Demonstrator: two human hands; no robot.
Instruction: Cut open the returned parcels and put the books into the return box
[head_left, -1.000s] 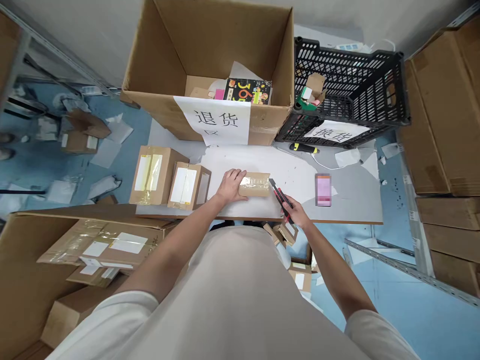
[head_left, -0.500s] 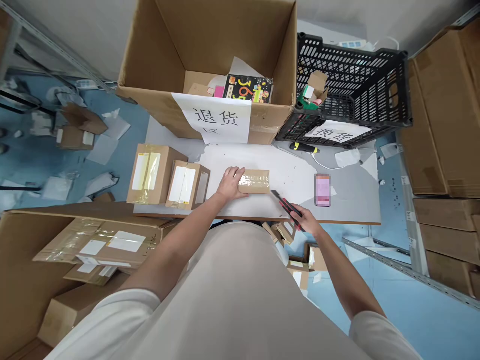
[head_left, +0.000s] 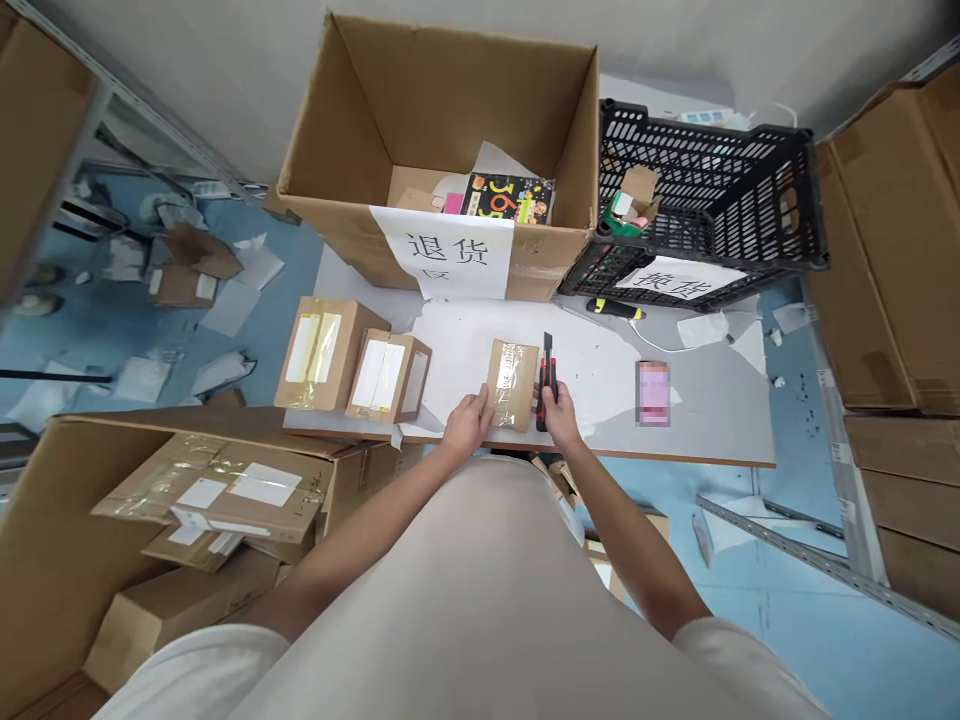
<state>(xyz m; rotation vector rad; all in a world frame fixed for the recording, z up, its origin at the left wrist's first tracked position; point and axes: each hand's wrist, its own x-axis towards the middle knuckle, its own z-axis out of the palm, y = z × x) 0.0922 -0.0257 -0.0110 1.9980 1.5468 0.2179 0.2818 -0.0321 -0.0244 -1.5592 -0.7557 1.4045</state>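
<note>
A small brown cardboard box (head_left: 514,385) with clear tape along its middle stands at the table's near edge, its long side pointing away from me. My left hand (head_left: 466,422) grips its lower left side. On the box's right, my right hand (head_left: 562,415) is closed round a red and black box cutter (head_left: 547,375). The cutter points away from me, its dark blade end beyond the grip. Fingers of the right hand are close to the box's right edge; whether they touch it I cannot tell.
Two taped parcels (head_left: 319,355) stand left on the table (head_left: 705,440). Behind are a large open carton (head_left: 337,230) and a black crate (head_left: 780,220). A yellow-black tool (head_left: 613,308) and a blurred pink item (head_left: 653,393) lie right. A carton of parcels (head_left: 75,420) stands lower left.
The small box has turned from lying crosswise to pointing away from me. My right hand has brought the cutter left beside it, now upright in view. The camera view has shifted slightly.
</note>
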